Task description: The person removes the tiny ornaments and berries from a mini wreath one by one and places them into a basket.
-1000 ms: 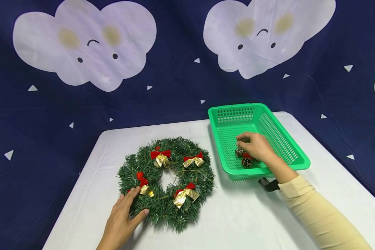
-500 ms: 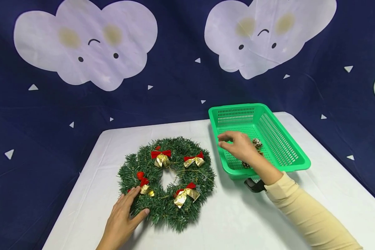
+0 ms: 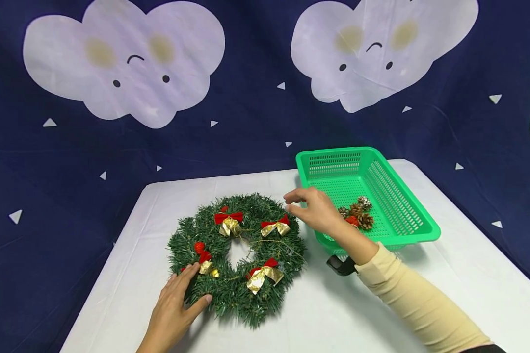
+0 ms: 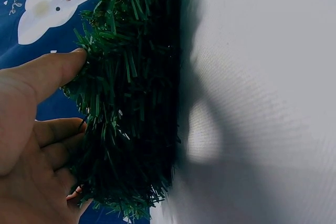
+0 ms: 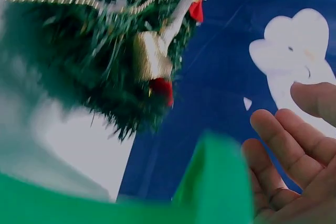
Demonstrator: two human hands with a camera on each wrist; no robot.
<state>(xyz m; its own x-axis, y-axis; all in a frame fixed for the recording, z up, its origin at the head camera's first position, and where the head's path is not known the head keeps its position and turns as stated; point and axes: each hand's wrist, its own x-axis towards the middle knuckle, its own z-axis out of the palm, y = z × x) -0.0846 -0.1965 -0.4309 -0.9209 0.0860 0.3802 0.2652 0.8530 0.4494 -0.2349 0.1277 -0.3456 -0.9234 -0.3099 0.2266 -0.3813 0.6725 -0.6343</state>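
A green Christmas wreath [image 3: 287,255] with red-and-gold bows, a red berry and a gold bead string lies flat on the white table. My left hand [image 3: 172,304] rests on its near left side, thumb and fingers spread along the greenery; in the left wrist view the thumb [image 4: 52,74] touches the needles. My right hand [image 3: 315,208] hovers between the wreath's upper right bow [image 3: 275,225] and the basket. Its fingers bend loosely, and the right wrist view shows a gap between thumb and fingers [image 5: 286,145] with nothing in it.
A green plastic basket [image 3: 404,240] stands at the back right of the table [image 3: 335,314]. Several pine cones [image 3: 365,221] and a red piece [image 3: 352,220] lie in its near end. Behind the table hangs a dark blue cloth [image 3: 247,73] with white clouds.
My right hand has moved left from inside the basket, over its left rim, towards the wreath. The pine cones have come into fuller view. My left hand stays on the wreath.
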